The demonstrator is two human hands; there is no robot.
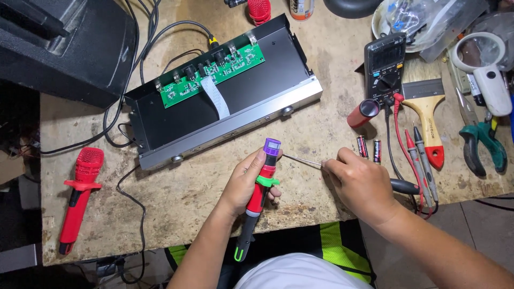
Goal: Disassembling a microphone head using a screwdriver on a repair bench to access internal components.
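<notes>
my left hand [247, 184] grips the mic [261, 190]; my right hand [357, 184] pinches tweezers [301, 159] beside its purple tip, best kept steady.

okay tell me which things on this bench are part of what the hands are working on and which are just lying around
In hand: left hand grips the red microphone body; right hand holds thin tweezers to it.
Lying about: multimeter, paintbrush, pliers, two batteries, other red microphone.

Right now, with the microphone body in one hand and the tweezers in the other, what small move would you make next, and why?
Probably ease the tweezers a touch leftward into the purple top of the red microphone body. Their tip sits just beside it, the left hand holds the body upright, and the right hand pinches the other end.
</notes>
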